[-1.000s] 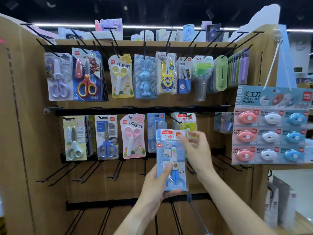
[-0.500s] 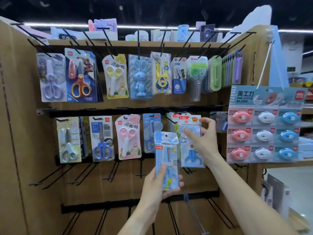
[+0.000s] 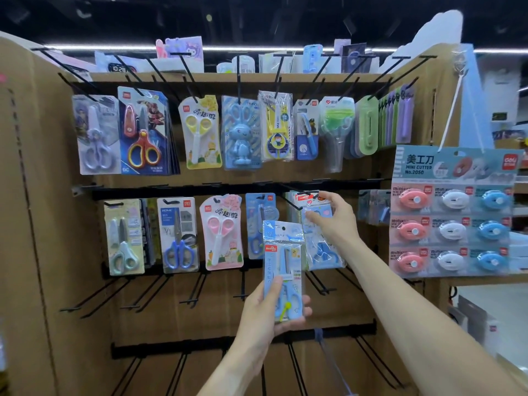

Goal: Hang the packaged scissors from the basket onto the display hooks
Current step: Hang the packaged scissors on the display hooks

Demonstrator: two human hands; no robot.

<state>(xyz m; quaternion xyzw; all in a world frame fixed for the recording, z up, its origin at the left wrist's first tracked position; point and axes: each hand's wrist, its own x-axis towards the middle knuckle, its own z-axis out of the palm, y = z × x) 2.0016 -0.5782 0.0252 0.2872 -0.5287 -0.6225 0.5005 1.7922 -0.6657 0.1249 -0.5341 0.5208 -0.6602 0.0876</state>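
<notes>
Head view: my right hand pinches the top of a blue scissors pack, its hole at the display hook just left of my fingers. My left hand, lower, grips a second scissors pack upright. Risk: the hole misses the hook tip and the pack drops.

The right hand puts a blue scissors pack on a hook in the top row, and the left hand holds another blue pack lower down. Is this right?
Not quite. The head view shows the right hand putting its pack on a hook in the middle row, not the top row. The left hand does hold another blue pack lower down.
</notes>
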